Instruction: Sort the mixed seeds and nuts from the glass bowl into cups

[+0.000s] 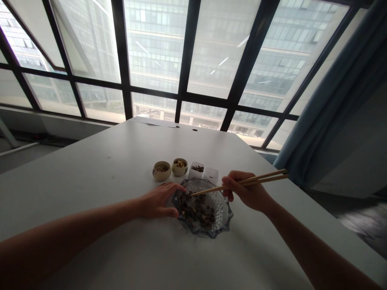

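Note:
My right hand [246, 191] is closed around a pair of wooden chopsticks [211, 189], whose tips reach down to the seeds in a clear glass bowl [222, 219] with a scalloped rim. Dark, striped seeds [196, 211], apparently sunflower seeds, lie mostly in the bowl's left and front part. At the bowl's left side my left hand [161, 200] rests with thumb and fingers spread, the fingertips against the rim. Whether the chopstick tips pinch a seed is too small to tell.
Behind the bowl stand two round cream cups [161, 175] [179, 170] with small pieces inside. Beside them are a white square cup [197, 174] of dark seeds and another white cup [212, 177] with little in it. White paper [157, 121] lies at the table's far edge, near windows.

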`<state>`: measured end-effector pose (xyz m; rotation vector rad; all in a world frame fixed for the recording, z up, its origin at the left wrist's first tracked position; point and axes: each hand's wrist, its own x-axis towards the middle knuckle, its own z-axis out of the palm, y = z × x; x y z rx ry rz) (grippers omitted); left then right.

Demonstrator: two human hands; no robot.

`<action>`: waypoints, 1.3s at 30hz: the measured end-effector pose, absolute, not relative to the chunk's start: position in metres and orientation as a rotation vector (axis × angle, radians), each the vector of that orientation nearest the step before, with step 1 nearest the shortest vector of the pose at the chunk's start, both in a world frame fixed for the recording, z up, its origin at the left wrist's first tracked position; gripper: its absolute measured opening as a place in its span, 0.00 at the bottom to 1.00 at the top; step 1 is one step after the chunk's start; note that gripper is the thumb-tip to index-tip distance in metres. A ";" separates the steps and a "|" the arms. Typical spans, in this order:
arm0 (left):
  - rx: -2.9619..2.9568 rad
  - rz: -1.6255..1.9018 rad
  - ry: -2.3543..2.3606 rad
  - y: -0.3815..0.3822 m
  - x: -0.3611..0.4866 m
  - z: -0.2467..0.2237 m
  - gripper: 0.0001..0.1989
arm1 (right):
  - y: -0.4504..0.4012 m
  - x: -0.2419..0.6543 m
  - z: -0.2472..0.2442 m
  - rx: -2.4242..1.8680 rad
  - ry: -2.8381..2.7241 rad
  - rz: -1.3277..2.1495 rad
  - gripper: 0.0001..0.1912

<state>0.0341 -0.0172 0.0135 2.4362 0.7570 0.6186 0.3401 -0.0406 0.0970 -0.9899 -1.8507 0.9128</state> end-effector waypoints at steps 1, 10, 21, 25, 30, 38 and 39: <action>2.435 0.613 0.762 -0.017 0.034 0.013 0.46 | -0.036 0.342 0.097 -0.948 -1.729 0.955 0.24; 2.440 0.618 0.765 -0.016 0.033 0.010 0.44 | -0.017 0.354 0.092 -0.903 -1.393 0.955 0.25; 2.451 0.637 0.773 -0.016 0.033 0.010 0.45 | -0.012 0.354 0.068 -1.026 -1.602 0.470 0.26; 2.451 0.635 0.767 -0.017 0.034 0.012 0.46 | -0.024 0.357 0.089 -1.009 -1.578 0.484 0.30; 2.443 0.643 0.756 -0.018 0.035 0.013 0.45 | -0.039 0.355 0.105 -1.076 -1.985 0.662 0.27; 2.444 0.638 0.758 -0.016 0.034 0.010 0.45 | -0.038 0.345 0.089 -1.031 -2.211 0.615 0.24; 2.445 0.641 0.755 -0.016 0.034 0.010 0.44 | -0.037 0.344 0.088 -1.031 -2.212 0.613 0.24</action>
